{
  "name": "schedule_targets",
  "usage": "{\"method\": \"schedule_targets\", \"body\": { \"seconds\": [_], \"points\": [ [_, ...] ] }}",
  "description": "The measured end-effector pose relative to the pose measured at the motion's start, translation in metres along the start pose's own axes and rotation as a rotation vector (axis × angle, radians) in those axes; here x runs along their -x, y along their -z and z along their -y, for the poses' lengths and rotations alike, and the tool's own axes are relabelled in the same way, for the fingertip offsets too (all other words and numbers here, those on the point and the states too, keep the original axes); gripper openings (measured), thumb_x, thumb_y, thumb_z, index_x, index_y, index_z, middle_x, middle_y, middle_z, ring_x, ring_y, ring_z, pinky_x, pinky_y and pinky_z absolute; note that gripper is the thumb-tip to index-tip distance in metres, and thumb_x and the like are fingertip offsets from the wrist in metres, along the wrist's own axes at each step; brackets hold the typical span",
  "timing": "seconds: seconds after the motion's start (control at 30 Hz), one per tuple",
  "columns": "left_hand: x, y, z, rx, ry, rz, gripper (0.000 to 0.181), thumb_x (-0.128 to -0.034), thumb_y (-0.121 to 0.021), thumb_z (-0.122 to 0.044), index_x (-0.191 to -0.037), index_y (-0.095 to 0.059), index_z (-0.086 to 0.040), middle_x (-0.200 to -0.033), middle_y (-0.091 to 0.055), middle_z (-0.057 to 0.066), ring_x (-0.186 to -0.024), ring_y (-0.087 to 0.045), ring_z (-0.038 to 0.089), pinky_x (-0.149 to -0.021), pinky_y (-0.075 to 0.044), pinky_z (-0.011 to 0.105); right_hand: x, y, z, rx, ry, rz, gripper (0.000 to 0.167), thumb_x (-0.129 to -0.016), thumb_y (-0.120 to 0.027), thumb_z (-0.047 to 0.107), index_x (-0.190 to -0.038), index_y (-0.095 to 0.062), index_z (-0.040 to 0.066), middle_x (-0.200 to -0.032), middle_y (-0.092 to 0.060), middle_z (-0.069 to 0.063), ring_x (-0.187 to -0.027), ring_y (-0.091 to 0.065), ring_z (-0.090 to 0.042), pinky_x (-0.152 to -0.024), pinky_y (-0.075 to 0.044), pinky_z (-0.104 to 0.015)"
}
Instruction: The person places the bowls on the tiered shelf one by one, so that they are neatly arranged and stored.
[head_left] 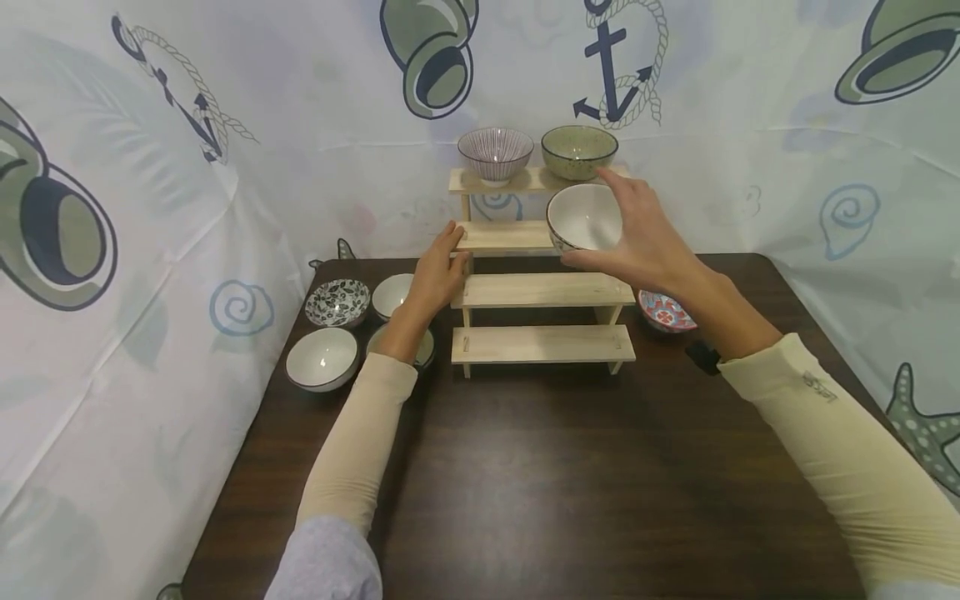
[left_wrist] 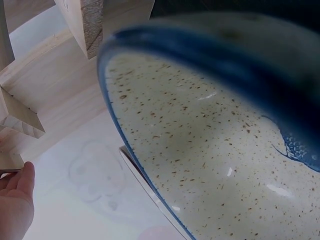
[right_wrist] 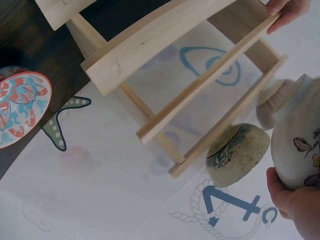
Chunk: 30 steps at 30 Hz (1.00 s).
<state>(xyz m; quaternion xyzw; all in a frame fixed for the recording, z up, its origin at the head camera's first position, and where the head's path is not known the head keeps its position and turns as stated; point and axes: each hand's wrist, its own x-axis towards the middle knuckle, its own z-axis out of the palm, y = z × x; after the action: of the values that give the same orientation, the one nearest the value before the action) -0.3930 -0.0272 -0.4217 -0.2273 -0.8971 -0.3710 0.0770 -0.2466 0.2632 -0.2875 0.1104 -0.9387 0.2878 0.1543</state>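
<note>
My right hand (head_left: 645,237) holds a white bowl (head_left: 588,218) by its side, thumb low and fingers high, in front of the upper tiers of a stepped wooden rack (head_left: 543,344). The right wrist view shows brown leaf and orange flower marks on this bowl (right_wrist: 295,145). My left hand (head_left: 438,275) grips the left end of the second tier from the top; its fingers (right_wrist: 287,12) also show there in the right wrist view. On the top tier stand a striped bowl (head_left: 495,154) and a green speckled bowl (head_left: 580,154).
Left of the rack, on the dark table (head_left: 525,483), sit a black-patterned bowl (head_left: 337,302), white bowls (head_left: 322,358) and a speckled blue-rimmed bowl (left_wrist: 190,140) under my left wrist. To the right lies a red-and-blue patterned bowl (head_left: 666,312). A printed cloth (head_left: 315,167) hangs behind.
</note>
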Motion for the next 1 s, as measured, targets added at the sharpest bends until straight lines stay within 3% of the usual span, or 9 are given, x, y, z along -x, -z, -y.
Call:
{"method": "schedule_targets", "body": {
  "seconds": [0.6, 1.0],
  "points": [
    [0.002, 0.001, 0.0, -0.01, -0.002, -0.023, 0.054, -0.1088, -0.051, -0.023, -0.159, -0.039, -0.007, -0.171, -0.027, 0.012, -0.157, -0.029, 0.032, -0.129, -0.027, 0.047, -0.022, -0.012, 0.022, -0.025, -0.035, 0.021, 0.116, -0.074, -0.085, 0.057, -0.165, -0.024, 0.021, -0.157, -0.037, -0.024, -0.13, -0.047, -0.038, -0.103, -0.05, -0.062],
    [0.001, 0.0, 0.001, 0.007, -0.029, -0.02, 0.055, -0.1091, -0.051, -0.023, -0.159, -0.038, -0.005, -0.17, -0.028, 0.015, -0.156, -0.032, 0.033, -0.128, -0.028, 0.048, -0.033, -0.021, 0.028, -0.023, -0.027, 0.035, 0.116, -0.074, -0.084, 0.056, -0.166, -0.022, 0.022, -0.165, -0.03, -0.021, -0.139, -0.043, -0.038, -0.108, -0.047, -0.062]
  ]
}}
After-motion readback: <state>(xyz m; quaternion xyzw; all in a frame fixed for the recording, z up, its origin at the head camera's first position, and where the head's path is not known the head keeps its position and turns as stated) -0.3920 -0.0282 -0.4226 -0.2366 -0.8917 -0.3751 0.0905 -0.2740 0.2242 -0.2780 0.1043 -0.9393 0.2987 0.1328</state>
